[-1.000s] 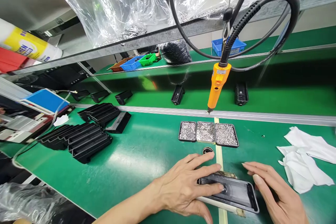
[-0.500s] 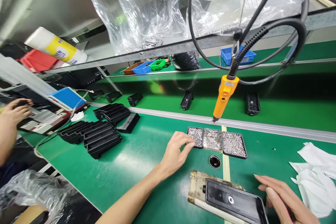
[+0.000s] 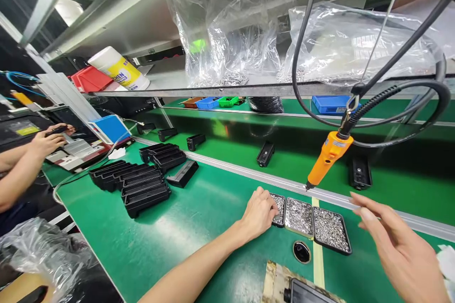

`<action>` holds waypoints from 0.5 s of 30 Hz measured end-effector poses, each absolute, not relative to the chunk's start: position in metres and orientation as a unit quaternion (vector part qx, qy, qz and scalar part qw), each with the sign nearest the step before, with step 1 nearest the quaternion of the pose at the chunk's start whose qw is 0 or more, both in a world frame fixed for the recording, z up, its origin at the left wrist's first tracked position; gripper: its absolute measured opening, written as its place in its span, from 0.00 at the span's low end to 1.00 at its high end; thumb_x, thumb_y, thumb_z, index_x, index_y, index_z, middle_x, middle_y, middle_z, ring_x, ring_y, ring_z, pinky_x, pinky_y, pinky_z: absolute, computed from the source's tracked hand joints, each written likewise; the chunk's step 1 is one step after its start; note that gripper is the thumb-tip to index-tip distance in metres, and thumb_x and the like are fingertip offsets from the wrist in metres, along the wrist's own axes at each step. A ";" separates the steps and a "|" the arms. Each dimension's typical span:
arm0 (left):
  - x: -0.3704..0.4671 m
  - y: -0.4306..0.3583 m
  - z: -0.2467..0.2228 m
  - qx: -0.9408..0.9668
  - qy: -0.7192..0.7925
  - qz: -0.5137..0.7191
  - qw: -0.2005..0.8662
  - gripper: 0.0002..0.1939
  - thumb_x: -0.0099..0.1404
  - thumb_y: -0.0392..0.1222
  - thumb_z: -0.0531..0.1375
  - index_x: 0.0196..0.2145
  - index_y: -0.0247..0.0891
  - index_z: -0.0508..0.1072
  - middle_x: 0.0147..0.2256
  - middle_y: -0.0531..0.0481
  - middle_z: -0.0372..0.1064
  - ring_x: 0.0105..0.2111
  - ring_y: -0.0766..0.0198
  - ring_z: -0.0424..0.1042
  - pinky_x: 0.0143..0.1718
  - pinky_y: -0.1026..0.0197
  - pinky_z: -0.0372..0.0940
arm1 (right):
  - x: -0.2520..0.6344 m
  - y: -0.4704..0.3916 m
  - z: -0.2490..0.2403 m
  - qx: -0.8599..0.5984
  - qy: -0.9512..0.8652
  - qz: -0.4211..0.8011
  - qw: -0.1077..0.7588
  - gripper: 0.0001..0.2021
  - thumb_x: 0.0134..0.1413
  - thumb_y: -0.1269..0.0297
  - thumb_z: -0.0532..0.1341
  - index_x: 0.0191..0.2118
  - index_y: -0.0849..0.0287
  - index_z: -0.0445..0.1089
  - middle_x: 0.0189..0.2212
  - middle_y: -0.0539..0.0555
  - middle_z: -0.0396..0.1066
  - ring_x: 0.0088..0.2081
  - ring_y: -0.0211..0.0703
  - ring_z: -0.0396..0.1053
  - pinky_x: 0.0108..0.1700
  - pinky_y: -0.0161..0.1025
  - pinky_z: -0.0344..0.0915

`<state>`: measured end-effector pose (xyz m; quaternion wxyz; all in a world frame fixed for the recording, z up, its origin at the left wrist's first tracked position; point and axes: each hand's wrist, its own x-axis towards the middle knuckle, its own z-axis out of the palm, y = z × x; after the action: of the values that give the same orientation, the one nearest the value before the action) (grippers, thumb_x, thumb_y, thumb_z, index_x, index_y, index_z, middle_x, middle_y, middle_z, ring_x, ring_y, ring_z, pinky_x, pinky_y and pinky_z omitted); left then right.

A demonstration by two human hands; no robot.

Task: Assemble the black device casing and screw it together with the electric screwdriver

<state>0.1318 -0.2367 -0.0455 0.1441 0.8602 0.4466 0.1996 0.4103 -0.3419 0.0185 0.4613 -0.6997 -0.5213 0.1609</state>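
While the left hand [image 3: 261, 210] dips bunched fingers into the leftmost screw tray [image 3: 278, 209], the right hand [image 3: 398, 251], fingers spread, nears the hanging screwdriver [image 3: 327, 158]; no screw driven yet.

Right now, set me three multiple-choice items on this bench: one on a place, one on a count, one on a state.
1. Where do the left hand's fingers rest?
A. on the leftmost screw tray
B. on the orange screwdriver
C. on the blue bin

2. How many screw trays lie side by side?
A. two
B. three
C. five

3. How is the right hand?
A. open, holding nothing
B. closed on the screwdriver
C. flat on the table

Answers:
1 A, the left hand is on the leftmost screw tray.
2 B, three trays adjoin.
3 A, the right hand hovers open below the orange screwdriver.
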 end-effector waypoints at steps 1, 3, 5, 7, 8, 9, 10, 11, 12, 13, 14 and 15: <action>0.132 -0.237 -0.046 0.861 0.446 0.197 0.142 0.05 0.68 0.34 0.63 0.33 0.37 0.77 0.38 0.46 0.70 0.44 0.53 0.63 0.48 0.51 0.60 | 0.405 -0.325 0.026 -0.687 -0.529 0.162 0.471 0.30 0.57 0.29 0.57 0.58 0.39 0.72 0.56 0.50 0.73 0.49 0.58 0.74 0.44 0.53 0.70; 0.131 -0.237 -0.044 0.862 0.448 0.195 0.138 0.04 0.69 0.34 0.63 0.34 0.37 0.77 0.39 0.46 0.70 0.44 0.53 0.63 0.47 0.50 0.60 | 0.395 -0.291 0.039 -0.656 -0.547 0.171 0.490 0.33 0.59 0.31 0.58 0.64 0.42 0.65 0.60 0.51 0.70 0.56 0.55 0.71 0.52 0.51 0.70; 0.131 -0.238 -0.042 0.858 0.454 0.193 0.139 0.02 0.69 0.37 0.65 0.37 0.37 0.77 0.39 0.46 0.70 0.45 0.52 0.64 0.47 0.50 0.60 | 0.385 -0.263 0.047 -0.629 -0.564 0.184 0.502 0.37 0.59 0.33 0.60 0.68 0.45 0.59 0.62 0.53 0.68 0.60 0.54 0.69 0.59 0.51 0.67; 0.132 -0.238 -0.040 0.855 0.461 0.191 0.142 0.04 0.68 0.39 0.67 0.39 0.38 0.78 0.40 0.46 0.71 0.45 0.52 0.64 0.47 0.50 0.60 | 0.377 -0.244 0.053 -0.616 -0.575 0.195 0.502 0.35 0.59 0.34 0.62 0.64 0.49 0.62 0.57 0.55 0.72 0.58 0.55 0.70 0.59 0.52 0.66; 0.132 -0.239 -0.039 0.854 0.463 0.190 0.145 0.04 0.67 0.39 0.67 0.40 0.38 0.78 0.41 0.46 0.71 0.46 0.52 0.64 0.48 0.50 0.60 | 0.374 -0.239 0.055 -0.617 -0.576 0.198 0.499 0.33 0.59 0.34 0.62 0.61 0.51 0.65 0.53 0.56 0.74 0.56 0.56 0.72 0.57 0.52 0.67; 0.133 -0.238 -0.038 0.853 0.464 0.187 0.147 0.04 0.67 0.39 0.67 0.39 0.38 0.78 0.41 0.46 0.71 0.46 0.52 0.64 0.48 0.50 0.60 | 0.372 -0.237 0.056 -0.621 -0.573 0.197 0.497 0.31 0.59 0.34 0.62 0.58 0.52 0.66 0.50 0.56 0.76 0.54 0.57 0.73 0.56 0.52 0.68; 0.134 -0.238 -0.037 0.852 0.465 0.185 0.151 0.03 0.67 0.38 0.67 0.39 0.38 0.78 0.41 0.46 0.71 0.46 0.52 0.65 0.48 0.51 0.60 | 0.370 -0.238 0.057 -0.627 -0.569 0.195 0.495 0.31 0.58 0.34 0.62 0.56 0.53 0.68 0.48 0.57 0.76 0.52 0.57 0.74 0.54 0.52 0.68; 0.134 -0.238 -0.037 0.852 0.466 0.183 0.154 0.02 0.67 0.38 0.66 0.38 0.38 0.78 0.41 0.46 0.71 0.46 0.52 0.65 0.48 0.51 0.60 | 0.370 -0.240 0.058 -0.633 -0.564 0.192 0.494 0.30 0.58 0.34 0.62 0.54 0.54 0.69 0.47 0.57 0.76 0.51 0.58 0.74 0.52 0.52 0.68; 0.135 -0.238 -0.037 0.851 0.467 0.182 0.158 0.02 0.67 0.37 0.66 0.38 0.38 0.77 0.40 0.46 0.71 0.46 0.52 0.65 0.48 0.51 0.60 | 0.370 -0.244 0.058 -0.638 -0.561 0.189 0.493 0.30 0.57 0.33 0.61 0.53 0.54 0.70 0.47 0.57 0.76 0.50 0.58 0.74 0.51 0.51 0.69; 0.136 -0.237 -0.036 0.850 0.467 0.182 0.162 0.02 0.66 0.37 0.66 0.38 0.38 0.77 0.40 0.46 0.71 0.46 0.52 0.65 0.48 0.51 0.60 | 0.372 -0.249 0.058 -0.641 -0.558 0.187 0.493 0.31 0.56 0.33 0.62 0.52 0.54 0.70 0.46 0.57 0.77 0.49 0.57 0.75 0.48 0.50 0.69; 0.136 -0.237 -0.036 0.849 0.468 0.183 0.165 0.03 0.65 0.36 0.66 0.38 0.38 0.77 0.40 0.46 0.71 0.46 0.52 0.65 0.48 0.51 0.60 | 0.373 -0.255 0.058 -0.642 -0.558 0.185 0.492 0.31 0.56 0.33 0.62 0.52 0.54 0.71 0.45 0.56 0.77 0.46 0.56 0.76 0.46 0.49 0.70; 0.136 -0.236 -0.035 0.847 0.469 0.184 0.168 0.04 0.64 0.35 0.66 0.37 0.38 0.76 0.39 0.46 0.71 0.46 0.52 0.65 0.48 0.51 0.60 | 0.376 -0.261 0.058 -0.641 -0.560 0.182 0.493 0.30 0.56 0.33 0.62 0.51 0.54 0.72 0.42 0.55 0.78 0.43 0.55 0.77 0.44 0.48 0.71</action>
<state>0.1363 -0.2363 -0.0350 0.1677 0.8475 0.4687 0.1844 0.3758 -0.2609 0.0583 0.4931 -0.6409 -0.5595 0.1819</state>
